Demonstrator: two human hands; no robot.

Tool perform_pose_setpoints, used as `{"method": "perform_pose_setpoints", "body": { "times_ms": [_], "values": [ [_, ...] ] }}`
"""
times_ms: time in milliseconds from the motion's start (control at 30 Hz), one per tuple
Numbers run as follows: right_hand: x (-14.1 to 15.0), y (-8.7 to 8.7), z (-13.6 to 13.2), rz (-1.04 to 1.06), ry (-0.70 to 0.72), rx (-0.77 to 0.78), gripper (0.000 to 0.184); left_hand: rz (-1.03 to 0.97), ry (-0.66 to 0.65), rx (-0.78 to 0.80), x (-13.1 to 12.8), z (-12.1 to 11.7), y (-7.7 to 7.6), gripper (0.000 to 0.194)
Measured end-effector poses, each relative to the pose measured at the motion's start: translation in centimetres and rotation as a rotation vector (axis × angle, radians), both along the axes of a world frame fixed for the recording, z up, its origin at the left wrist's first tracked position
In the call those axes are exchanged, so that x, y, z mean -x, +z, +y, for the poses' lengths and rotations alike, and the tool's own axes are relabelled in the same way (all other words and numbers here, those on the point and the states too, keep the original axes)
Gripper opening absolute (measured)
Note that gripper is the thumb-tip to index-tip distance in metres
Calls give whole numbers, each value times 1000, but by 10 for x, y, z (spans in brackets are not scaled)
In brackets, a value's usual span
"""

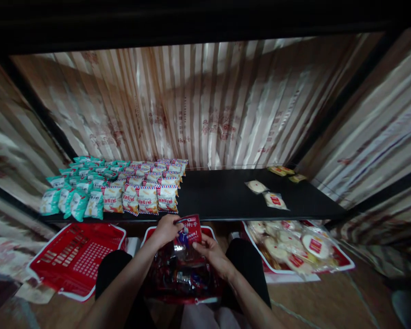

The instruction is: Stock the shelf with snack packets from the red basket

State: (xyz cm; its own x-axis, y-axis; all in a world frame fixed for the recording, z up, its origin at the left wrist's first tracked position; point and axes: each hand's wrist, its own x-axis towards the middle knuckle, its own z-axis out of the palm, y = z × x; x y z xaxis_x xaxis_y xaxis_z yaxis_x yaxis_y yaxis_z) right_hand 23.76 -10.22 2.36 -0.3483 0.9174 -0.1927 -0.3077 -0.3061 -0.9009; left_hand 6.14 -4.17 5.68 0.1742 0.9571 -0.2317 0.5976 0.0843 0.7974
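Observation:
Between my two hands is a dark red snack packet [191, 230] with white lettering, held above a red basket [210, 232] that stands between my knees. My left hand [169, 228] grips the packet's upper left side, its fingers closed. On the packet's right edge, my right hand [210, 252] pinches with the thumb in front. Below them, more dark shiny packets [185, 278] lie in the basket. Just beyond my hands, white and orange snack bags [147, 200] stand in rows on the black shelf [212, 194].
Teal snack bags [78, 203] fill the shelf's left end. Two clear-wrapped flat rounds [274, 200] and some yellow packets [280, 170] lie toward its right. On the floor are a red basket [85, 256] at left and a basket of wrapped rounds [294, 246] at right. Black posts [342, 107] frame the shelf.

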Motion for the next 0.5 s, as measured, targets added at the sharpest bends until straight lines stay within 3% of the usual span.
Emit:
{"method": "perform_pose_setpoints", "body": {
  "times_ms": [133,267,400,500],
  "values": [
    [-5,2,-6,13,-34,6,48,-28,52,-19,-10,8,3,16],
    [-12,-2,-3,-85,-222,20,47,-34,94,-71,-30,16,9,19],
    [-23,-2,14,-112,-410,16,51,-202,227,-116,-65,21,10,66],
    [-32,1,30,-207,-501,-58,54,-353,207,-97,-94,25,7,72]
  ]
}}
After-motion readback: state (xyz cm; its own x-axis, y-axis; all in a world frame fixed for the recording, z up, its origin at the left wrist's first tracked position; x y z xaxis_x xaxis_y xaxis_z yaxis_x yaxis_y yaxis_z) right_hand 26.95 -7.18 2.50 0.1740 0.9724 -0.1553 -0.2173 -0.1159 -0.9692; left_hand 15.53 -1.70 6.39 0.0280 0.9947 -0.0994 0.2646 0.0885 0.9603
